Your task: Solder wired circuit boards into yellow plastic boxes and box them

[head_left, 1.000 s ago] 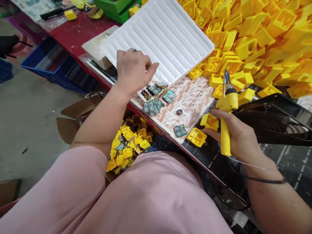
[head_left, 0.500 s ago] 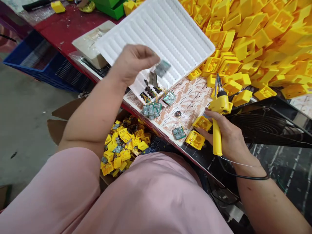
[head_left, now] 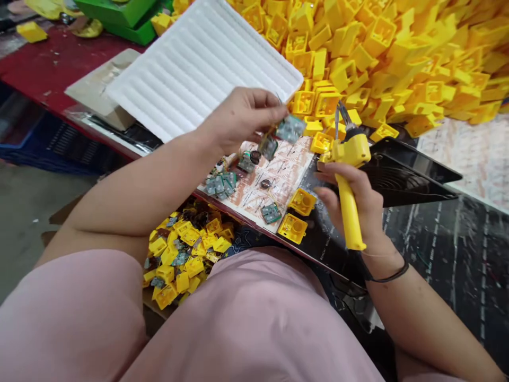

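My left hand (head_left: 248, 116) pinches wires with a green circuit board (head_left: 291, 129) hanging at its fingertips, above the patterned paper (head_left: 254, 199). Another small board (head_left: 268, 147) and a round black part (head_left: 255, 157) hang just below it. My right hand (head_left: 353, 199) is wrapped around the yellow handle of a soldering tool (head_left: 350, 185), its metal tip pointing up and away. Two open yellow housings (head_left: 302, 201) (head_left: 292, 228) lie left of that hand. Beside them are a green board (head_left: 271, 213) and a round part (head_left: 266, 184). Several boards (head_left: 221, 185) lie at the paper's left.
A white ridged tray (head_left: 202, 63) stands behind my left hand. Yellow housings (head_left: 382, 58) are heaped at the back right. Black fan-like equipment (head_left: 413, 170) is right of the tool. Below the table edge, a box holds yellow parts (head_left: 191, 249). Green bins (head_left: 119, 13) sit back left.
The view has shifted right. My left hand has moved away from over the white tray toward the soldering tool, carrying the board. My right hand still holds the tool.
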### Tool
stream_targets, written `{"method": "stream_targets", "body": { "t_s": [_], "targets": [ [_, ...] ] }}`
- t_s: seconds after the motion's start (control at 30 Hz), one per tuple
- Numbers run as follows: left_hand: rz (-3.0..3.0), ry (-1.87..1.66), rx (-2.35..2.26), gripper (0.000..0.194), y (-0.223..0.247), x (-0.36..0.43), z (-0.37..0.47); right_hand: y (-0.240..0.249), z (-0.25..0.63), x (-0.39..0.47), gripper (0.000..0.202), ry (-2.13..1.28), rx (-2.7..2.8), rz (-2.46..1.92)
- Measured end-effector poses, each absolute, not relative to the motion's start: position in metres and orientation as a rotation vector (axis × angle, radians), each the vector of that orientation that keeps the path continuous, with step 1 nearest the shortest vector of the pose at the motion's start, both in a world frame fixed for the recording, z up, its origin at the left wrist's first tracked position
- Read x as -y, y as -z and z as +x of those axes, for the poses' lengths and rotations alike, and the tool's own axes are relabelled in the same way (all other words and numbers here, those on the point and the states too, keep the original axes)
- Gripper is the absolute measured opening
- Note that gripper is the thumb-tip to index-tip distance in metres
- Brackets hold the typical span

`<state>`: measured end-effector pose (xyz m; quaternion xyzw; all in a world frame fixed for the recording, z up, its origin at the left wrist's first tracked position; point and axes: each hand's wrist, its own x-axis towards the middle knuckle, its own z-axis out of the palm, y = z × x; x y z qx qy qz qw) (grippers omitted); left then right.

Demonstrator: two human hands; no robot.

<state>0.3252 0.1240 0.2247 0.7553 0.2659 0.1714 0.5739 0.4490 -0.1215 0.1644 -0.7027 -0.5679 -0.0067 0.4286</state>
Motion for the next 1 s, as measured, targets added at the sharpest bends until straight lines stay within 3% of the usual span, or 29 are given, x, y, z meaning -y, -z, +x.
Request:
{"method": "stream_targets", "body": {
  "t_s": [0.07, 0.23, 0.37, 0.73, 1.0],
  "targets": [
    [1.890, -0.328, -0.538, 0.012, -0.213, -0.109, 0.332, -0.171, 0.445, 0.114, 0.033, 0.053, 1.319, -1.752],
    [1.955, -0.301, -0.337, 0.016, -0.204, -0.089, 0.338, -0.176, 0.441, 0.098, 0.050, 0.048, 1.257, -1.645],
    [2.005, -0.290, -0.301, 0.012, -0.205, -0.093, 0.332, -0.174, 0.440, 0.093, 0.038, 0.016, 1.215, -1.631],
    [1.787, -0.278, -0.419, 0.010, -0.191, -0.102, 0.322, -0.211, 0.424, 0.082, 0.033, 0.213, 1.142, -1.511],
    [1.694, -0.191, -0.329, 0.022, -0.190, -0.086, 0.327, -0.216, 0.432, 0.077, 0.026, 0.341, 1.229, -1.690]
  ]
}}
